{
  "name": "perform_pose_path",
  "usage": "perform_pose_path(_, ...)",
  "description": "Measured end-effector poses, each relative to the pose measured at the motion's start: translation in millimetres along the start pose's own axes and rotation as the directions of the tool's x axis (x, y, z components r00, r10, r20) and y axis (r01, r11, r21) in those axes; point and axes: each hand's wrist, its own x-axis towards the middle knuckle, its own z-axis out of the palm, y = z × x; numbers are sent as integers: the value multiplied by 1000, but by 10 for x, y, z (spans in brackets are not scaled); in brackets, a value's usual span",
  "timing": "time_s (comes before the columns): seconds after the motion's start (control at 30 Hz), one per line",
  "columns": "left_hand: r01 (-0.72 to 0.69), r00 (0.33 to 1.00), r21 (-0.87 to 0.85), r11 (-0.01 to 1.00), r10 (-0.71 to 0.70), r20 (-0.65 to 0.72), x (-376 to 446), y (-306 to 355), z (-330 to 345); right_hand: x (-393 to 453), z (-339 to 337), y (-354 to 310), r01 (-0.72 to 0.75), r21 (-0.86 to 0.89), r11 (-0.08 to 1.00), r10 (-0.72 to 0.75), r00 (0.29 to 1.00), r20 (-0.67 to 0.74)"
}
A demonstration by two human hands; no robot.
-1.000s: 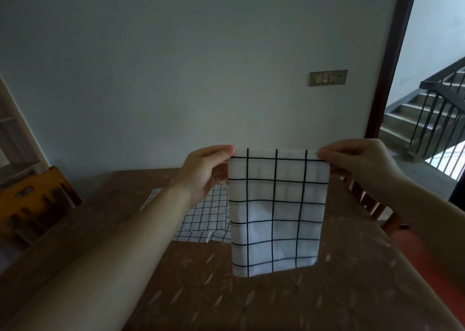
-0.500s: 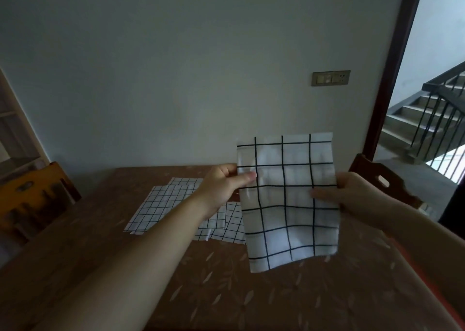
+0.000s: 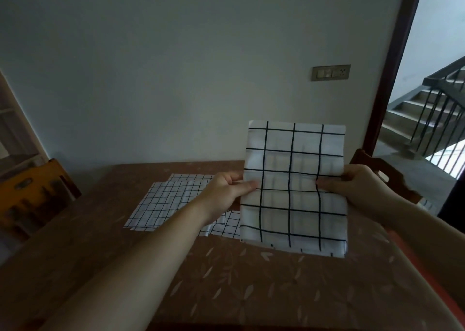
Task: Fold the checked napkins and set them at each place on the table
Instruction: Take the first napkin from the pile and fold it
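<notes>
Two hands pinch the napkin (image 3: 293,185) upright above the table (image 3: 251,280): your left hand (image 3: 227,192) and right hand (image 3: 352,185) at mid-edges. It looks light and floppy; grip corners.

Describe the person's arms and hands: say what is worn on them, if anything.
Both forearms are bare up to the frame's edge: no sleeves show. The left hand and right hand wear no gloves, and no watch, bracelet or ring is visible. The view is too dim to judge the fingers' nails.
</notes>
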Motion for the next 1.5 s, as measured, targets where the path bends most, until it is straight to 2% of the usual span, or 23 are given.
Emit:
perform_pose_path(0.1,-6,1000,-107,994,4,-15,-1,-3,-41,-30,-32,19,-44,37,998,40,993,109)
perform_pose_path(0.17,0,1000,-162,987,-1,-5,-8,15,-47,-36,-39,5,-32,37,999,28,996,89)
perform_pose_path(0.23,1,1000,-197,980,0,6,-15,20,-38,-28,-39,10,-37,114,993,32,998,51)
perform_pose_path(0.33,-1,999,-216,976,8,31,-45,60,-19,-71,-41,-30,-12,280,960,-2,999,52)
perform_pose_path(0.47,10,999,-192,981,-3,37,-61,102,-42,-69,-60,-35,-16,336,942,-20,995,102)
perform_pose_path(0.6,13,999,-195,981,-5,41,-76,129,-41,-31,-30,27,-125,322,938,73,983,168)
perform_pose_path(0.77,57,998,-240,969,-58,4,-124,125,-18,-46,42,1,-166,393,905,103,979,177)
perform_pose_path(0.87,179,982,-183,967,-165,90,-187,123,18,-71,77,-6,-168,414,894,114,982,152)
perform_pose_path(0.97,199,980,-135,971,-196,35,-232,147,19,-83,114,14,-143,396,907,96,986,136)
perform_pose_path(1.1,214,975,-108,971,-218,-32,-247,174,-26,-97,175,-2,-127,360,924,123,992,34)
perform_pose_path(1.33,307,952,-194,932,-302,56,-258,133,-14,-121,242,-69,-101,304,947,147,980,-133)
perform_pose_path(1.43,262,963,-89,961,-255,87,-269,173,-11,-99,226,-19,-66,233,970,114,973,-200)
perform_pose_path(1.5,201,979,53,978,-203,30,-257,176,-13,-97,209,43,-62,177,982,100,972,-212)
